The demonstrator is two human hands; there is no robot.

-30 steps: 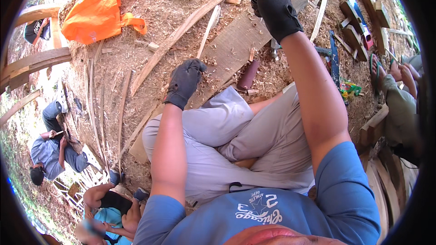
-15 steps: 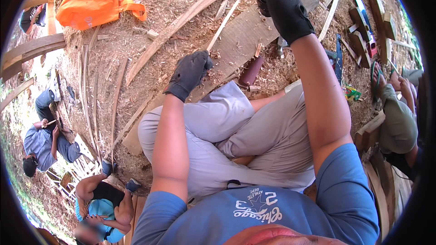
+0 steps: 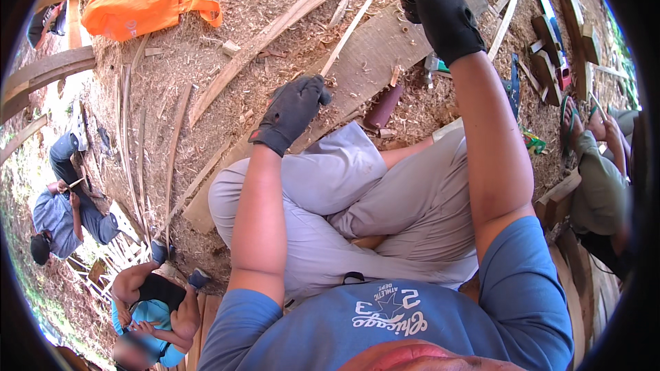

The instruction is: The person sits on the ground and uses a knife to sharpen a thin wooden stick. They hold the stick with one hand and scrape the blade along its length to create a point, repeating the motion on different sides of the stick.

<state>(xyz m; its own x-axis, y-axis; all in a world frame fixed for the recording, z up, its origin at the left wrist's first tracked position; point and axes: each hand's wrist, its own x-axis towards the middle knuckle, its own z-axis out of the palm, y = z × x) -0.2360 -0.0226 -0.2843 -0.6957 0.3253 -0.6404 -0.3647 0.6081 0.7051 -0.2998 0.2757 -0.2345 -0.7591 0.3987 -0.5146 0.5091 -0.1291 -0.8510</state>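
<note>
left grip (image 3: 292,111) closed, seemingly on the near end of a thin wood strip (image 3: 347,36), which slants forward over the wide board (image 3: 378,58). step looks like positioning that strip; next move calls for a steady left wrist. my right grip (image 3: 443,17) reaches farther forward, fingers bent, can't tell if holding anything. dark red tube (image 3: 384,107) near the board.
</note>
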